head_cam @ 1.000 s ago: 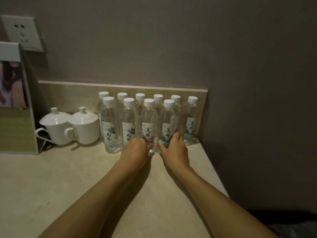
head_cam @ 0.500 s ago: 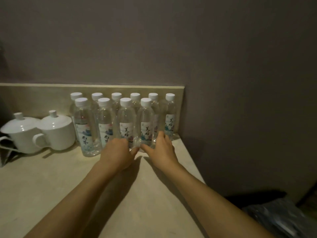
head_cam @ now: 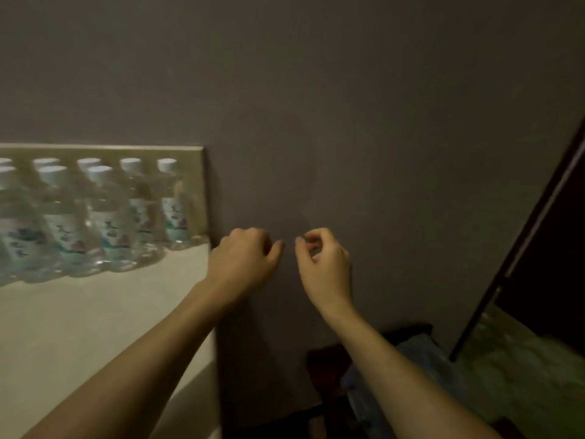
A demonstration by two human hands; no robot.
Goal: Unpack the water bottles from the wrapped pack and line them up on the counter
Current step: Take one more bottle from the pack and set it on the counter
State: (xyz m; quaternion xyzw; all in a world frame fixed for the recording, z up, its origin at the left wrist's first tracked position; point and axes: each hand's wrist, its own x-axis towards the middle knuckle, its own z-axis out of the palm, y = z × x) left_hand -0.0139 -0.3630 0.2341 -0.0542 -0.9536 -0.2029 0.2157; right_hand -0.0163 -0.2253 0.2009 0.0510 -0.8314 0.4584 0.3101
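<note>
Dark wall [head_cam: 348, 106] is filling most of the view. Counter [head_cam: 95, 327] is carrying water bottles [head_cam: 110, 223] standing in two rows at its back right corner. Left hand [head_cam: 243, 261] and right hand [head_cam: 326, 264] are hanging off the counter's right edge, fingers loosely curled, seemingly gripping nothing.

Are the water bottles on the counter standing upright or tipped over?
Upright. The water bottles stand on the counter with their white caps on top.
</note>
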